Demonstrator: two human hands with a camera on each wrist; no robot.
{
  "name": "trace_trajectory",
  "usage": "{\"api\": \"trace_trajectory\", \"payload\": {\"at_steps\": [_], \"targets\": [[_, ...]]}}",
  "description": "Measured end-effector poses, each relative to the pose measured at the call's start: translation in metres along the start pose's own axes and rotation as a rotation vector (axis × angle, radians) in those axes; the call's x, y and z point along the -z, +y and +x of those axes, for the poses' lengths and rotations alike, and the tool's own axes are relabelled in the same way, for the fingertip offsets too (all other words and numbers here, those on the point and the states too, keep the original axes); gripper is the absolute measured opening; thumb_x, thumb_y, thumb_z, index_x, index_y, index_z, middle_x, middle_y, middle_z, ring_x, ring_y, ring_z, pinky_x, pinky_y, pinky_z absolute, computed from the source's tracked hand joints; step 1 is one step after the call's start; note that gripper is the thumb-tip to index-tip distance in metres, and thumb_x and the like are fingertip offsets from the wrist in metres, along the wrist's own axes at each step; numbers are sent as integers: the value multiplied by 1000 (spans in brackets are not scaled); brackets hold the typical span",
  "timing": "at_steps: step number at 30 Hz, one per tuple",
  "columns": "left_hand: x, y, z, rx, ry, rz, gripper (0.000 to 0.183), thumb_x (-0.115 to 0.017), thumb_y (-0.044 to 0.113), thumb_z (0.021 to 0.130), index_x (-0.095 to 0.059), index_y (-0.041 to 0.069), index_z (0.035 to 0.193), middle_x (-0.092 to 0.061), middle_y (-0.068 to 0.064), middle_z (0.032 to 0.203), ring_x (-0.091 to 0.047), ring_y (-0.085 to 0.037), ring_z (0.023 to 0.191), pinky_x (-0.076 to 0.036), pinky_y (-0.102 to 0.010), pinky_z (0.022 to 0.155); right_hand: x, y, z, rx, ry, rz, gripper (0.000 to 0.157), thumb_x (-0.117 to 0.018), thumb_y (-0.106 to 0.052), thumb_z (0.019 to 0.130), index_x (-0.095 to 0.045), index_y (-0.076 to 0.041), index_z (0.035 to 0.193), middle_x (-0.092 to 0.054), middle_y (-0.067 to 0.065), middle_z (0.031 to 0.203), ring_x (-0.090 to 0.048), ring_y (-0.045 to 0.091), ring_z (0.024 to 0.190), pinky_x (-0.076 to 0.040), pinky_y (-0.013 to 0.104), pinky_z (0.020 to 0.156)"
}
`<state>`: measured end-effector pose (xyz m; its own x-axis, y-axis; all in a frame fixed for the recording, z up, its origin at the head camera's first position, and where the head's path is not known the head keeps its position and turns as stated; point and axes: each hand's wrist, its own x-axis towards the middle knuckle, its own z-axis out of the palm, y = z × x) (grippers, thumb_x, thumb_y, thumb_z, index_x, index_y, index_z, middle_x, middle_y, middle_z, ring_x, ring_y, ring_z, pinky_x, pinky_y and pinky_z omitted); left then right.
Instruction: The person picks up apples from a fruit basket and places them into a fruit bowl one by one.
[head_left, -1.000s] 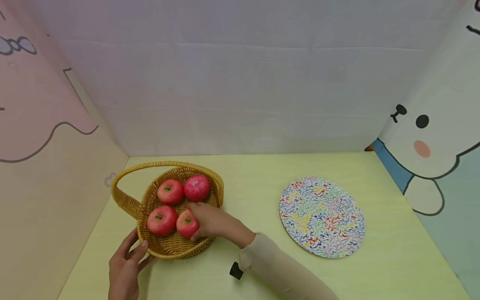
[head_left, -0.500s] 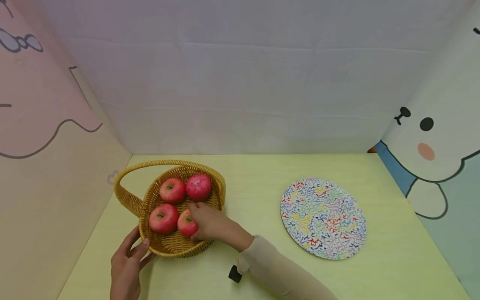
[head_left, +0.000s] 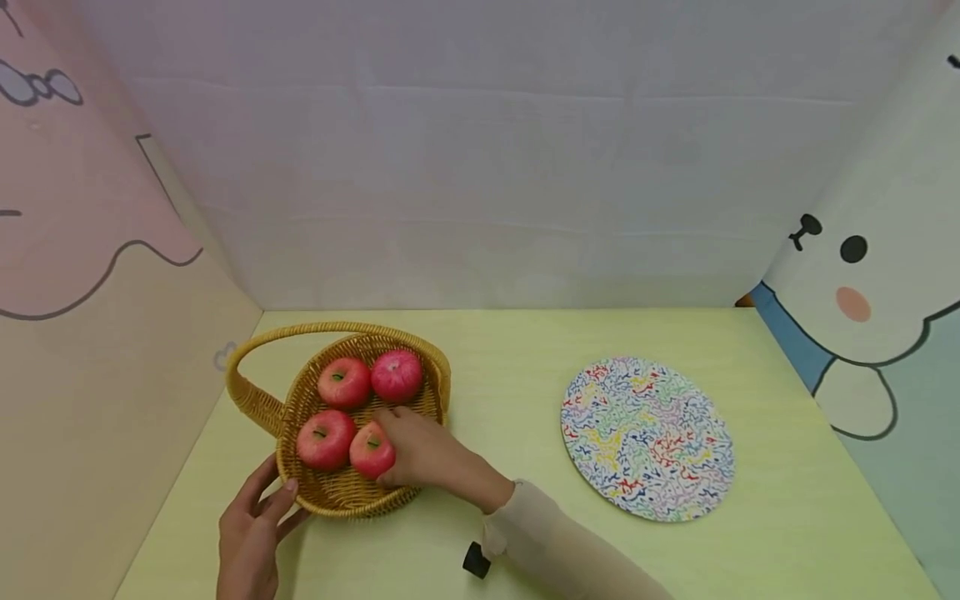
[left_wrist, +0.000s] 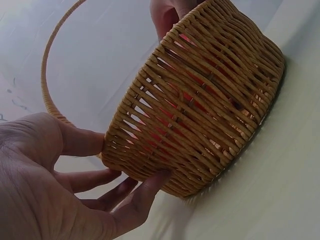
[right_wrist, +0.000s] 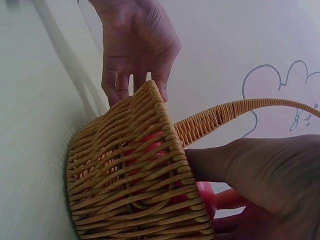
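A woven wicker basket (head_left: pixel 352 498) with a tall arched handle (head_left: pixel 251 407) stands at the left of the table. My left hand (head_left: pixel 251 533) holds its near left rim, thumb on the edge and fingers against the outer wall, as the left wrist view shows. Inside the basket, my right hand (head_left: pixel 422 447) grips a red apple (head_left: pixel 369 454) at the near right; some of its fingertips are hidden. Beside it lies another red apple (head_left: pixel 326 440), with a third apple (head_left: pixel 343 383) behind. A deeper pink round fruit (head_left: pixel 397 375) with pale streaks sits at the back right.
To the right, a round board (head_left: pixel 648 437) with a multicoloured squiggle pattern lies flat on the pale yellow-green table (head_left: pixel 502 367). A plain wall (head_left: pixel 480 192) rises behind, and printed cartoon walls flank both sides. A small black piece (head_left: pixel 476 560) sits at my right sleeve.
My right hand and the apple in it have shifted very slightly toward the near left within the basket. My left hand keeps its hold on the rim.
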<state>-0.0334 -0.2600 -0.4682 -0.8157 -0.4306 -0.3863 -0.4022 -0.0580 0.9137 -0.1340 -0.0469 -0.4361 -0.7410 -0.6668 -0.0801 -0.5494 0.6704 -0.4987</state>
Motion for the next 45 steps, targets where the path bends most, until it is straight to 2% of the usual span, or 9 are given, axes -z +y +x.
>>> {"api": "trace_trajectory", "payload": {"at_steps": [6, 13, 20, 27, 39, 45], "targets": [[1, 0, 0, -3, -3, 4, 62, -62, 22, 98, -35, 24, 154, -35, -2, 153, -61, 7, 99, -58, -24, 77, 0, 2, -5, 26, 52, 121, 84, -82, -30, 77, -41, -17, 149, -53, -3, 144, -48, 14, 135, -46, 30, 106], [1, 0, 0, -6, -4, 1, 61, -61, 21, 99, -35, 25, 154, -35, -1, 152, -61, 6, 101, -58, -24, 77, 4, 7, -12, 23, 121, 192, 86, -80, -35, 79, -37, -21, 151, -51, -4, 144, -50, 12, 132, -46, 32, 107], [1, 0, 1, -4, 7, -12, 61, -62, 21, 98, -36, 24, 153, -37, 0, 150, -61, 4, 101, -58, -24, 76, 2, 14, -17, 83, 203, 284, 88, -79, -39, 80, -34, -21, 153, -49, -7, 147, -50, 12, 133, -46, 33, 108], [1, 0, 2, 2, 11, -17, 61, -62, 22, 98, -36, 24, 153, -38, 1, 148, -61, 4, 100, -58, -24, 76, -1, 24, -23, 105, 259, 387, 87, -80, -43, 80, -36, -23, 151, -50, -9, 145, -53, 11, 129, -48, 34, 105], [3, -1, 1, 11, 7, -43, 63, -64, 23, 97, -36, 23, 153, -37, 1, 149, -61, 6, 98, -58, -23, 74, -1, 34, -34, 230, 274, 428, 86, -80, -44, 81, -33, -30, 152, -42, -11, 153, -45, 10, 139, -43, 35, 111], [1, -2, 1, 1, -4, -38, 62, -63, 25, 97, -36, 24, 153, -39, 3, 147, -61, 5, 100, -58, -23, 76, 8, 39, -43, 277, 269, 454, 84, -80, -42, 82, -35, -26, 151, -46, -9, 150, -48, 9, 136, -44, 34, 110]]}}
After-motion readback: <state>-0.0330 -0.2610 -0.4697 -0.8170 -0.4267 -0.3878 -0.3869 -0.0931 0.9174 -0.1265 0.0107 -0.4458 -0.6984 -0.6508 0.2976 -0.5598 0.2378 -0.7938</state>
